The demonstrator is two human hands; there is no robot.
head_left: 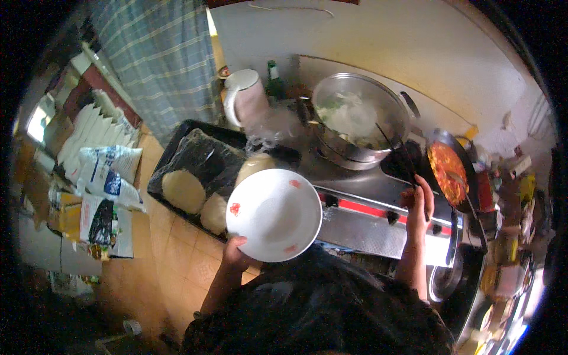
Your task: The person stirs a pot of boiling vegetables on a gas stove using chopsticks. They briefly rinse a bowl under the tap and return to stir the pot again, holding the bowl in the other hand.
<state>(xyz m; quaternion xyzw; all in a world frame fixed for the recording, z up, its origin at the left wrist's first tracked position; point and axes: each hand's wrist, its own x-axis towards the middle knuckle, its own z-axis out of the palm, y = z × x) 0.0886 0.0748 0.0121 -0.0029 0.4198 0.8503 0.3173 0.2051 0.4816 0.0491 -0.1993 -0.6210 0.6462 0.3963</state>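
Note:
My left hand (pixel 236 254) grips the lower left rim of a white bowl (pixel 275 215) with red printed marks. Nothing lies inside the bowl. My right hand (pixel 418 200) holds dark chopsticks (pixel 399 153), whose far ends reach over the near side of a large metal pot (pixel 381 151). Steam blurs the pot's contents, where pale and greenish food (pixel 339 108) shows. The pot stands on a stainless steel gas stove (pixel 355 177) with a red strip and knobs along its front.
Right of the pot sits a pan of red-orange food (pixel 446 173) with a utensil in it. A black tray (pixel 153 186) at left holds pale dough rounds (pixel 183 191) and dark plastic. Behind it stand a pinkish pitcher (pixel 250 97) and a green bottle (pixel 274 82). Plastic bags (pixel 111 173) lie farther left.

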